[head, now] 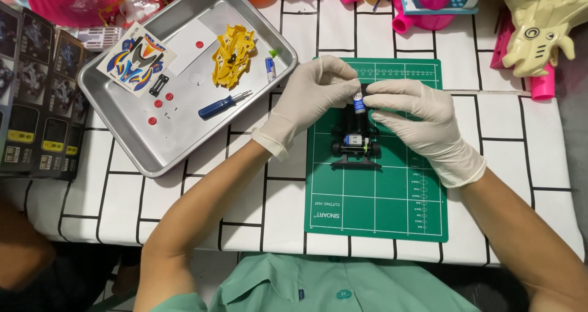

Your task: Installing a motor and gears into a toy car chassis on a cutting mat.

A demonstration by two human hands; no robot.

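A small black toy car chassis (354,149) with black wheels and a battery in it lies on a green cutting mat (375,201). Both gloved hands meet over its far end. My left hand (309,97) and my right hand (416,113) pinch a small blue and white battery (359,105) between their fingertips, right above the chassis. The front of the chassis is partly hidden under my fingers.
A metal tray (122,113) at the left holds a yellow car body (233,54), a blue screwdriver (222,105), a sticker sheet (136,59), red wheels and small parts. Dark boxes (37,91) lie at the far left. Pink and cream toys (539,30) crowd the far edge.
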